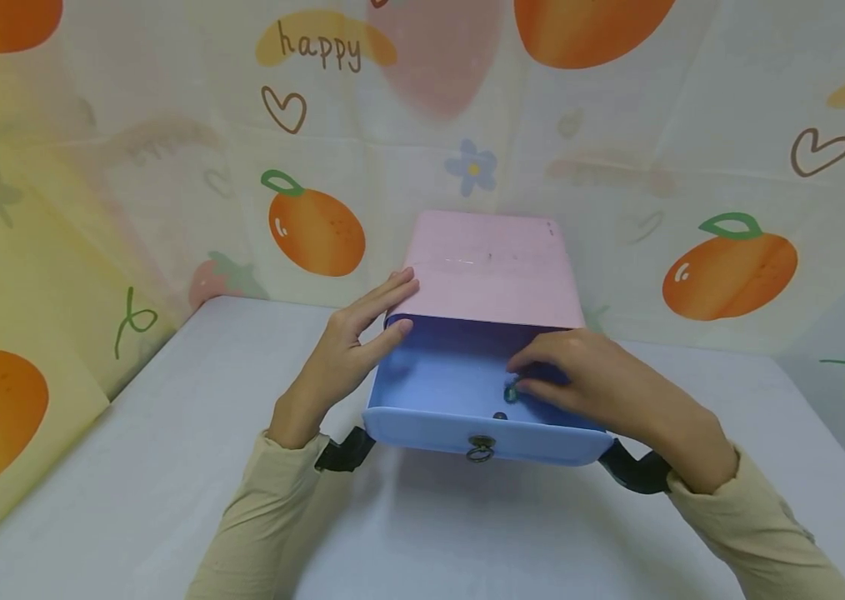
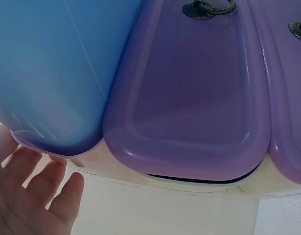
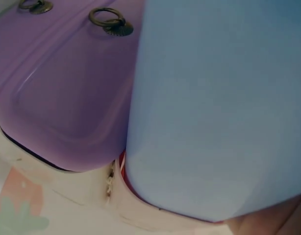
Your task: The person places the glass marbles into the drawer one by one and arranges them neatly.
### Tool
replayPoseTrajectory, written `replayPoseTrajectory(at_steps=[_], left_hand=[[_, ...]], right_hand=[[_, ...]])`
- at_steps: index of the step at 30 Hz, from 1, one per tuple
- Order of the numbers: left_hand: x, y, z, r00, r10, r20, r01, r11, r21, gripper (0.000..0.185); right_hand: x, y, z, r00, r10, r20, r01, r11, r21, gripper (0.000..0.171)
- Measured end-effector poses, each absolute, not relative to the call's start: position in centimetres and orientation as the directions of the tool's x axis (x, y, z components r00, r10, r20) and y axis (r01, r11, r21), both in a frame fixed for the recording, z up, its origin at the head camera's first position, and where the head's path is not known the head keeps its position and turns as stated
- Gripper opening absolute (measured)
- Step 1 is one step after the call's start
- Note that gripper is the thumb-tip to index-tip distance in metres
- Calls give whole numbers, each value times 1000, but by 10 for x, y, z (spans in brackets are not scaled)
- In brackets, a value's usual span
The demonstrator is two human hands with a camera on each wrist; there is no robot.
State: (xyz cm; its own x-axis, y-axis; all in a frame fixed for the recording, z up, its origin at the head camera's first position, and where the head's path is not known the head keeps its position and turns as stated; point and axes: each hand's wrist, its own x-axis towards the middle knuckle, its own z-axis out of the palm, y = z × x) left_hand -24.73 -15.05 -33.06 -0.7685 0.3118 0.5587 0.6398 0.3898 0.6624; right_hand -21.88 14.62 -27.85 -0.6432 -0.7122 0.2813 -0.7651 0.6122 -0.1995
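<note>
Inside blue drawer [image 1: 445,379], right hand [image 1: 591,383] pinches small object [image 1: 511,393]; left hand [image 1: 351,346] open.

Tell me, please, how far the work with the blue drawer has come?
Done: the blue drawer is pulled out of the pink cabinet. In hand: the right hand reaches inside and pinches a small dark-green object, while the left hand rests on the cabinet's side. Left: the drawer stands open, and the purple drawers are shut.
</note>
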Motion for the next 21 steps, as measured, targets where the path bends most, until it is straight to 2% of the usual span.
replayPoseTrajectory(at_steps=[5,14,21], left_hand=[[-248,-151,-331,-767,312,561,642,386,663,49],[-247,-151,-330,-767,311,561,641,390,661,49],[-247,-151,-331,-767,311,561,641,385,664,49]], right_hand=[[-214,151,-278,-618,-700,358,-783,589,-199,17],[-207,161,-282,-516,-689,509,-839,527,-137,25],[-198,169,-281,-530,-656,537,-826,544,-151,31]])
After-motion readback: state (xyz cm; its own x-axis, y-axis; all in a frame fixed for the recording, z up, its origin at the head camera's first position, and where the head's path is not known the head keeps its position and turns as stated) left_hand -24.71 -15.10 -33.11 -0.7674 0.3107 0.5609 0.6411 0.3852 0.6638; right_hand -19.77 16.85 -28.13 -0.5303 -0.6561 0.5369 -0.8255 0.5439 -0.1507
